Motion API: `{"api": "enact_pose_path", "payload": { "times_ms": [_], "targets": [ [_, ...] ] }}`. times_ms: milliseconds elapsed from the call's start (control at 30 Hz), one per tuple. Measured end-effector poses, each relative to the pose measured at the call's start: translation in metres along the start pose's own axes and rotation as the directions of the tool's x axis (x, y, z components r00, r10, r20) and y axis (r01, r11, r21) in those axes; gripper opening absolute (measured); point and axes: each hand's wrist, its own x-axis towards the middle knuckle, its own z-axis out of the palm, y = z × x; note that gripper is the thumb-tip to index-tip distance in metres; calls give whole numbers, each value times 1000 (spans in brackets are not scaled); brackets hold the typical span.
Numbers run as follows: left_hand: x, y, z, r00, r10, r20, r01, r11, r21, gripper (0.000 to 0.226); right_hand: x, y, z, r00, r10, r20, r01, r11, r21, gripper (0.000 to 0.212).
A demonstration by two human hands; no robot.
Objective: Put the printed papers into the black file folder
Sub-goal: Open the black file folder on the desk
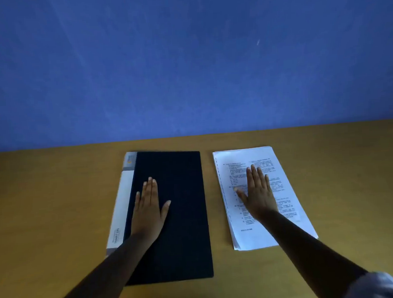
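A black file folder [186,218] with a white and grey spine strip on its left side lies closed and flat on the wooden table, left of centre. My left hand [148,209] rests flat on its cover, palm down, fingers extended. To the right lies a stack of printed papers [283,189], white with black text, slightly fanned at its left edge. On that stack my right hand [258,191] lies flat, palm down, fingers spread. Neither hand grips anything. A gap of bare table separates folder and papers.
The wooden table [57,215] runs up to a blue wall [186,69] just behind the folder and papers. A light sleeve edge [378,285] shows at the bottom right on my right arm.
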Motion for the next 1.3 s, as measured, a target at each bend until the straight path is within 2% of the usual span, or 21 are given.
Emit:
{"api": "enact_pose_path", "payload": {
  "times_ms": [267, 433, 700, 900, 1000, 1100, 1167, 1300],
  "targets": [
    [-3, -3, 10, 998, -30, 60, 27, 998, 50, 72, -6, 3, 12, 997, 31, 76, -31, 1000, -2, 82],
    [-6, -6, 18, 995, 4, 99, -19, 988, 155, 100, -7, 4, 18, 996, 45, 71, -47, 998, 29, 78],
    [-4, -3, 22, 990, -39, 137, 13, 982, 190, 100, -7, 6, 20, 997, 48, 53, -48, 999, 1, 77],
    [-4, -2, 19, 988, -33, 151, 1, 978, 208, 99, -8, 6, 20, 998, 35, 59, -35, 999, 4, 103],
    [-4, -1, 16, 989, -21, 143, -5, 984, 177, 99, -6, 6, 18, 997, 40, 73, -40, 999, 3, 91],
    [-5, 0, 5, 991, -2, 131, -11, 995, 103, 88, -6, -2, 14, 997, 42, 69, -45, 998, 42, 76],
    [-9, -3, -4, 992, 7, 123, -17, 997, 81, 81, -8, -14, 10, 999, 13, 48, -17, 996, 92, 73],
    [-35, -13, -20, 986, -4, 164, -20, 989, 144, 86, -16, -48, 7, 996, -82, 40, 74, 982, 176, 71]
  ]
}}
